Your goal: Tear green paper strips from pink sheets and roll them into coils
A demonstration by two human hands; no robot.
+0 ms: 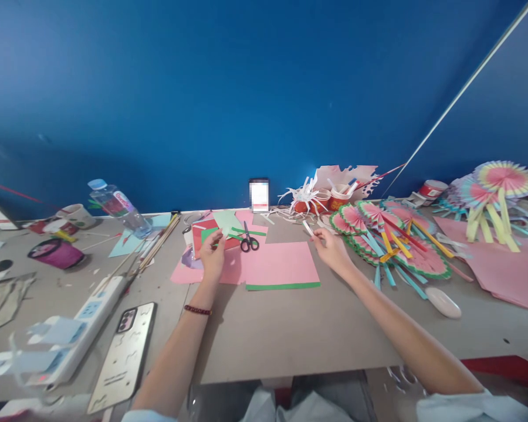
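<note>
My right hand (pixel 330 249) is closed in a pinch on a short white paper strip (pixel 308 228), held above the table. My left hand (pixel 213 253) is over the coloured papers on the left, its fingertips drawn together; what they hold, if anything, cannot be made out. Between both hands lies a pink sheet (pixel 284 264) with a green strip along its near edge. Black scissors (pixel 249 240) rest at that sheet's upper left. Red paper (pixel 203 225) and light green paper (pixel 229 220) lie beside my left hand, on more pink paper.
Folded paper fans (pixel 391 234) are heaped right of my right hand, by a white oval object (pixel 443 302). On the left are a water bottle (pixel 121 208), a power strip (pixel 85 328) and a phone (pixel 123 357). Another phone (pixel 259 195) stands against the blue wall.
</note>
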